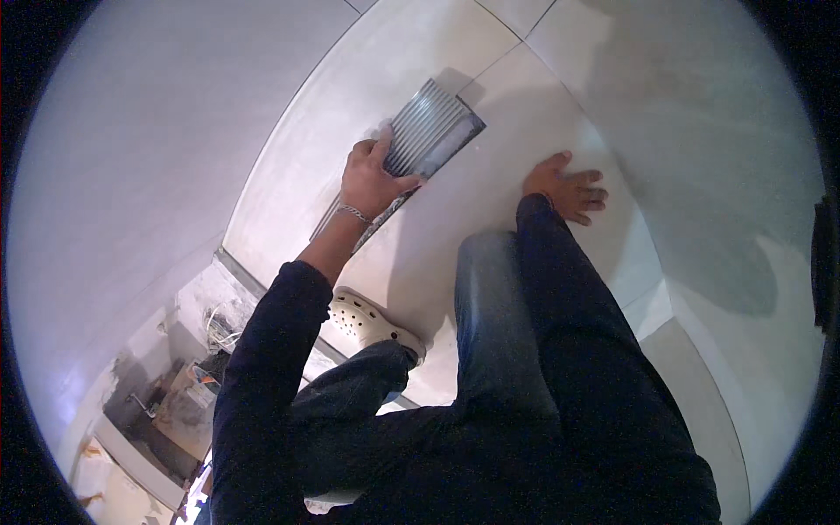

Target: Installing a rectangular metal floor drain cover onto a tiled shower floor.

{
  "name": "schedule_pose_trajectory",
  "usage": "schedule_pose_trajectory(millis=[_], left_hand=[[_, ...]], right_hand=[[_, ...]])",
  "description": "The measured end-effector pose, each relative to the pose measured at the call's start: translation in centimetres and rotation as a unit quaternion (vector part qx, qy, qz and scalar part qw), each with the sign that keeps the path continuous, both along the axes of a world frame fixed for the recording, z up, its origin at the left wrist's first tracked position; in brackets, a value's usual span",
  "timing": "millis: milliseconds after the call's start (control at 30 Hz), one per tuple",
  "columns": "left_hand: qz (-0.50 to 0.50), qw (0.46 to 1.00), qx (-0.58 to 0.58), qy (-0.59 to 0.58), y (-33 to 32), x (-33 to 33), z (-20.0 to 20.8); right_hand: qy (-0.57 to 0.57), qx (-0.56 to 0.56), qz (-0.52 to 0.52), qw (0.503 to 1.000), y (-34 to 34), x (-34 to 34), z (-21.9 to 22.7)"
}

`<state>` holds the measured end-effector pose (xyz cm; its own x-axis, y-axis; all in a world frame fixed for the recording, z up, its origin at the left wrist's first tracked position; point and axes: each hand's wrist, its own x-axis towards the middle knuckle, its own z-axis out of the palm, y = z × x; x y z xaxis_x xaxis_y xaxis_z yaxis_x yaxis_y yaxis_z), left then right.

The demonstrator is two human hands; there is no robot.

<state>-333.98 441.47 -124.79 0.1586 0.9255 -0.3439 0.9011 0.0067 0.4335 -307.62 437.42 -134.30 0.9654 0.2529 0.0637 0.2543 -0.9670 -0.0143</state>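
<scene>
A long, narrow ribbed tile [420, 131], grey and shiny along its grooves, lies aslant on the pale floor. Across its width spans my left hand [374, 179], the thumb at the near edge and the fingers at the far one. Part of the tile is hidden beneath that hand and wrist. To the right, my right hand [570, 188] is pressed flat on the floor, fingers spread, and holds nothing. My knee [490, 271] rests near it.
Large pale floor tiles [490, 166] meet smooth walls on the left [175, 114] and right [726, 175]. My cream clog [372, 322] stands by a dark threshold strip [243, 273]. Beyond it, at lower left, are coiled cables [220, 328] and a brown board [185, 407].
</scene>
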Motion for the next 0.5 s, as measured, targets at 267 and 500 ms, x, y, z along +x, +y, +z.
schedule_pose_trajectory(millis=[267, 500], left_hand=[[-0.023, 0.994, 0.082, 0.067, -1.4, 1.7, -2.3], [-0.017, 0.992, 0.071, 0.098, -1.9, 3.1, -2.4]], right_hand=[[-0.003, 0.009, -0.006, 1.0, 0.5, 0.0, 0.2], [-0.009, 0.003, -0.008, 1.0, 0.2, 0.1, 0.1]])
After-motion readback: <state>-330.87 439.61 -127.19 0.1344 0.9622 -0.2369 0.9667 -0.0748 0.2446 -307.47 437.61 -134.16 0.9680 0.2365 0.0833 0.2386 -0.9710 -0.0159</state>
